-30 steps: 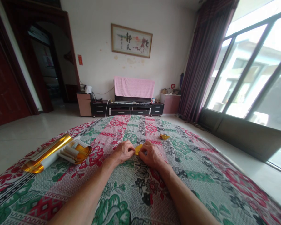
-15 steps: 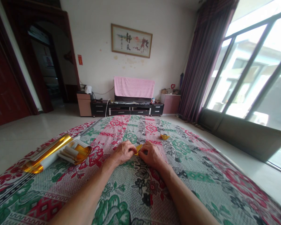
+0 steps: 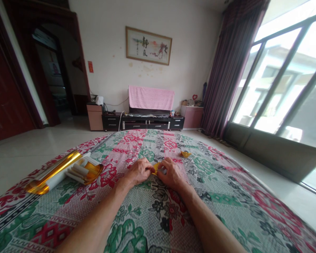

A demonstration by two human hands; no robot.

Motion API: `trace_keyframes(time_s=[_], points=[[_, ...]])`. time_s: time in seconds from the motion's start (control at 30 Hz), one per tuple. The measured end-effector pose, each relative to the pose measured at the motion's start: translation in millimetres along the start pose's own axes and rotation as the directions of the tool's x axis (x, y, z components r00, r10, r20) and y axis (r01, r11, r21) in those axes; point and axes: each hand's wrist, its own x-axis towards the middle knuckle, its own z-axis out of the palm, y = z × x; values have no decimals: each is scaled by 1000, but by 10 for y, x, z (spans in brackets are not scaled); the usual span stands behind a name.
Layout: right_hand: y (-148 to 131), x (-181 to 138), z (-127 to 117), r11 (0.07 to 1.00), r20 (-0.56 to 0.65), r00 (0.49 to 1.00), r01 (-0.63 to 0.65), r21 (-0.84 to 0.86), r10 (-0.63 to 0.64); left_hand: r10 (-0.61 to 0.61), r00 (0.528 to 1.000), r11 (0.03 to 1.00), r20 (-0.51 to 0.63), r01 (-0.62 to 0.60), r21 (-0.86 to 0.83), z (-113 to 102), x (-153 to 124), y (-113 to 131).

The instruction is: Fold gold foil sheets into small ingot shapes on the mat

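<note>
My left hand and my right hand meet over the flowered cloth, fingers curled and pinching a small piece of gold paper between them. Most of that paper is hidden under my fingers. A little farther off to the right lies a small folded gold paper shape, untouched.
A stack of shiny gold paper sheets with white backing lies at the left on the cloth. The cloth-covered surface ends in a rounded far edge. Beyond are tiled floor, a low TV cabinet under a pink cover, a dark doorway left and large windows right.
My fingers have shifted slightly on the gold paper, covering more of it than a second ago. Both hands stay in the same spot.
</note>
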Motion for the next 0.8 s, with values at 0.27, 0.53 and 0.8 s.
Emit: trace_keyframes(time_s=[0.27, 0.53, 0.8], points=[[1, -15, -33, 1000, 71, 997, 18, -16, -17, -16, 1000, 1000, -2, 16, -4, -1, -1, 7], [-43, -13, -74, 999, 79, 997, 10, -45, -7, -23, 1000, 998, -1, 23, -50, -3, 2, -3], [-43, -6, -69, 999, 65, 998, 15, -46, -12, -11, 1000, 997, 7, 11, -80, -6, -7, 0]])
